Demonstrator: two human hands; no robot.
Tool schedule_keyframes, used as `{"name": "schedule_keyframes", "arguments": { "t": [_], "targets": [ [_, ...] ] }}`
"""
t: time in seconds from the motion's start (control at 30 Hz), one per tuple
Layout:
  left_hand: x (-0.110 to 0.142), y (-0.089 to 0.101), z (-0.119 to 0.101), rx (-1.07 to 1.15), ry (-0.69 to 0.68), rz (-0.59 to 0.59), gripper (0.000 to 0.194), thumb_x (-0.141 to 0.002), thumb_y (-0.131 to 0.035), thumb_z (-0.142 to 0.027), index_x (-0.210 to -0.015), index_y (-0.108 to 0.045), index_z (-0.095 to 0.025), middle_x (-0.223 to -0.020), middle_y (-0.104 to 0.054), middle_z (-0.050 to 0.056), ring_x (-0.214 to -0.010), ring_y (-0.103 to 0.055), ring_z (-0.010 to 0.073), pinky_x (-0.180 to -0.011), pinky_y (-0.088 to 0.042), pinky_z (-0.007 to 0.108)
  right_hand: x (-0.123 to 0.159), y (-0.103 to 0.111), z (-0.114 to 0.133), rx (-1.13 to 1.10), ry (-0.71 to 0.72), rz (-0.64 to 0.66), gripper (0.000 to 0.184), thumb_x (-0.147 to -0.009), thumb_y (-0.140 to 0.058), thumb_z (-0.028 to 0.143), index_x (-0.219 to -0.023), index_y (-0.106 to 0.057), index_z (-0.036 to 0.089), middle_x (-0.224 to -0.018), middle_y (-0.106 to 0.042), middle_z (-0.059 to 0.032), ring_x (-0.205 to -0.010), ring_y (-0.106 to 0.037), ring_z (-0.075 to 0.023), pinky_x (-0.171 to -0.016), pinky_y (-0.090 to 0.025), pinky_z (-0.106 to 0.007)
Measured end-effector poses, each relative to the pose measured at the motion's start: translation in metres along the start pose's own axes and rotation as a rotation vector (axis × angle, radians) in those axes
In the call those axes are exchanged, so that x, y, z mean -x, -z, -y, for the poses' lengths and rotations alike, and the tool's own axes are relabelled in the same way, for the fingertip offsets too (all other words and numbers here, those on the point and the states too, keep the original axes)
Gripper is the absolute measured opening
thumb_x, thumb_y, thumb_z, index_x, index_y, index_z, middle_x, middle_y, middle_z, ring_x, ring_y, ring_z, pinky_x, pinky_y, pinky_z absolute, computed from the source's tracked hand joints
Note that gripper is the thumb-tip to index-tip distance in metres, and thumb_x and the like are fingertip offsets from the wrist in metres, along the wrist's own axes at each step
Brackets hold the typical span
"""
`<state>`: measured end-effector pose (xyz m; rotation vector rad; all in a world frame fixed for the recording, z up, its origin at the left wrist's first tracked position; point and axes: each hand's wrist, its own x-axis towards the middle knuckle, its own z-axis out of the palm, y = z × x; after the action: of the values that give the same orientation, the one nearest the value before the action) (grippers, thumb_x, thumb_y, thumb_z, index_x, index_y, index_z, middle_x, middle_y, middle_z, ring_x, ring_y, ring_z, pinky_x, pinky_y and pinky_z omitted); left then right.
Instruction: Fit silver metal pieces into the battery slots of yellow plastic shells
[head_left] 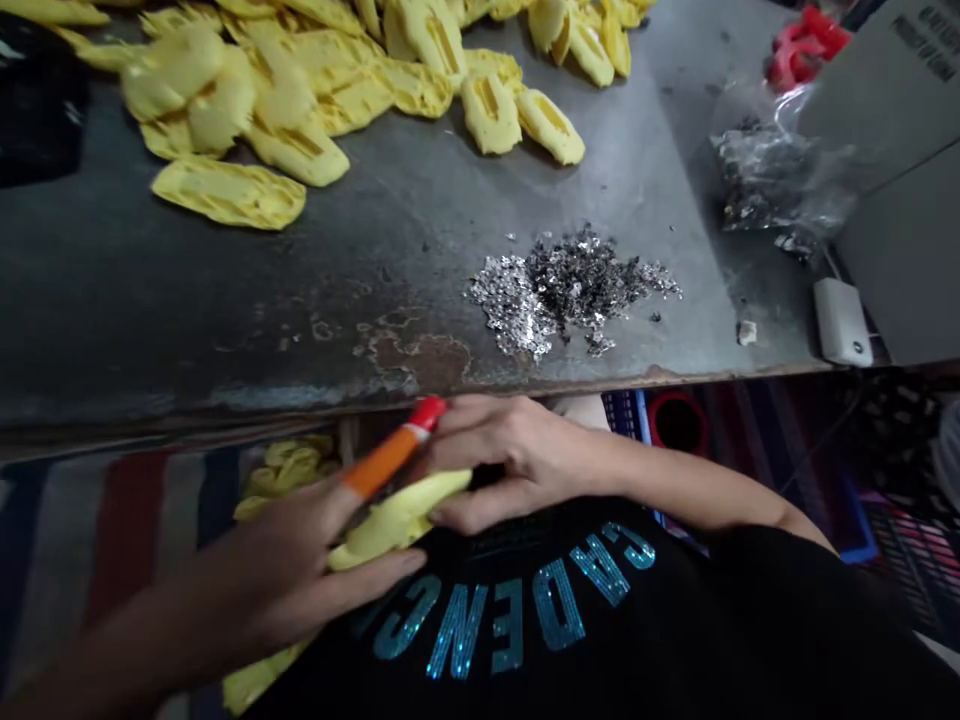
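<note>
A yellow moulded piece, long and rounded, is held between my two hands just off the table's front edge. My left hand, blurred, grips its near end, the thumb stretched along the side towards me. An orange length with a pale band and red tip runs along the index finger; whether it is a finger covering or a tool I cannot tell. My right hand is curled at the far end, thumb against the piece. Anything small inside those fingers is hidden. Beyond lies a heap of small shiny metal parts.
Many similar yellow pieces, some with rectangular slots, are piled along the back of the grey table. At the right are a clear bag of metal parts, a red object and a white box-like device. More yellow pieces lie below the edge.
</note>
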<state>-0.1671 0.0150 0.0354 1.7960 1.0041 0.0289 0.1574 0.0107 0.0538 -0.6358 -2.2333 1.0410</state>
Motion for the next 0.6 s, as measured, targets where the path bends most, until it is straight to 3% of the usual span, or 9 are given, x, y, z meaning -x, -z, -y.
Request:
{"name": "schedule_keyframes", "arguments": {
  "t": [0.13,0.2,0.27,0.33,0.4,0.53,0.6],
  "targets": [
    [-0.058,-0.041,-0.02,0.443,0.065,0.261,0.078,-0.098,-0.09,-0.065,-0.161,-0.075,-0.023,-0.135,-0.091,0.013,-0.118,-0.087,0.0369,-0.092,-0.069,0.034,0.081,0.014,-0.002,-0.15,-0.13,-0.231,0.028,-0.115,-0.08,0.045,-0.129,-0.083,0.021,-0.13,-0.087,-0.0089,-0.119,-0.084,-0.0218,-0.106,-0.067,-0.036],
    [-0.078,-0.055,-0.034,0.71,0.05,0.302,0.078,-0.105,-0.078,-0.076,-0.156,-0.078,-0.018,-0.13,-0.092,0.017,-0.11,-0.089,0.0347,-0.089,-0.07,0.033,0.112,0.033,-0.007,0.04,-0.256,-0.471,0.024,-0.114,-0.082,0.042,-0.132,-0.083,0.027,-0.126,-0.088,-0.0056,-0.115,-0.082,-0.0229,-0.102,-0.065,-0.039],
    [-0.091,-0.064,-0.05,0.943,0.002,0.27,0.082,-0.11,-0.063,-0.085,-0.152,-0.079,-0.016,-0.129,-0.092,0.02,-0.097,-0.09,0.0307,-0.083,-0.07,0.033,0.136,0.053,-0.017,0.375,-0.429,-0.7,0.008,-0.114,-0.078,0.033,-0.119,-0.084,0.03,-0.112,-0.085,-0.0033,-0.108,-0.077,-0.0256,-0.1,-0.059,-0.043],
    [-0.101,-0.068,-0.066,1.108,-0.042,0.22,0.082,-0.114,-0.055,-0.084,-0.15,-0.08,-0.016,-0.132,-0.091,0.022,-0.088,-0.089,0.0287,-0.071,-0.069,0.031,0.15,0.065,-0.031,0.62,-0.56,-0.723,0.008,-0.112,-0.077,0.03,-0.109,-0.084,0.029,-0.103,-0.082,-0.0036,-0.105,-0.072,-0.0288,-0.098,-0.053,-0.047],
    [-0.107,-0.067,-0.078,1.21,-0.045,0.193,0.073,-0.117,-0.054,-0.076,-0.15,-0.079,-0.015,-0.132,-0.091,0.022,-0.089,-0.09,0.0312,-0.063,-0.067,0.03,0.152,0.069,-0.047,0.739,-0.615,-0.644,0.006,-0.109,-0.079,0.033,-0.108,-0.084,0.029,-0.103,-0.081,-0.0048,-0.107,-0.07,-0.0314,-0.096,-0.048,-0.048],
    [-0.113,-0.062,-0.092,1.309,0.018,0.126,0.061,-0.116,-0.059,-0.063,-0.142,-0.081,-0.013,-0.123,-0.093,0.017,-0.099,-0.091,0.0343,-0.075,-0.073,0.034,0.143,0.064,-0.069,0.81,-0.605,-0.58,0.007,-0.107,-0.081,0.034,-0.107,-0.083,0.028,-0.103,-0.081,-0.0053,-0.108,-0.069,-0.0325,-0.093,-0.043,-0.045],
    [-0.114,-0.062,-0.093,1.332,0.03,0.139,0.061,-0.114,-0.062,-0.064,-0.144,-0.081,-0.014,-0.127,-0.092,0.018,-0.102,-0.092,0.0355,-0.073,-0.074,0.035,0.144,0.064,-0.07,0.809,-0.599,-0.578,0.008,-0.108,-0.079,0.033,-0.103,-0.083,0.028,-0.099,-0.08,-0.0048,-0.104,-0.07,-0.0317,-0.091,-0.043,-0.045]
  ]
}}
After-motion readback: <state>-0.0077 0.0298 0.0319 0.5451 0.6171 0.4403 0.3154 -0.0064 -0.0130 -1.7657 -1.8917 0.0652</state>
